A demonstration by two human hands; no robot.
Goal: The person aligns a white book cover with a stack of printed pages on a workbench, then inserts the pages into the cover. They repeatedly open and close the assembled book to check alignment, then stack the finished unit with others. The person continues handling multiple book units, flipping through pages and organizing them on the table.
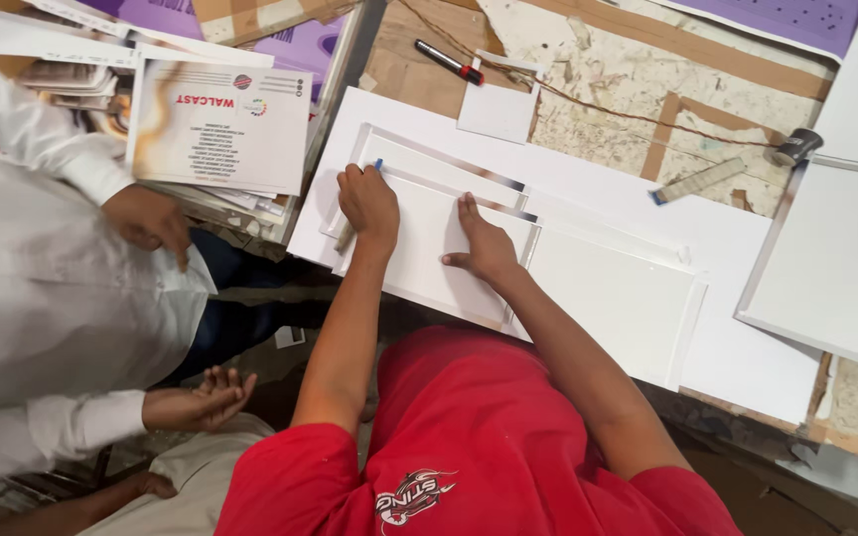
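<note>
**Hands at work on a white panel**

The left hand is clenched around a slim blue-tipped tool, pressing it along the edge of a white panel lying on the large white sheet. The right hand lies flat and spread on the panel, gripping nothing. A black marker rests well apart

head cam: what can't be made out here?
- Tool in the left hand: the fist hides all but a blue tip and a shaft end.
- White board near edge: arms and red shirt cover it.
- Right hand palm contact: hidden beneath the hand.
- Framed panel: cut by right edge.
</note>
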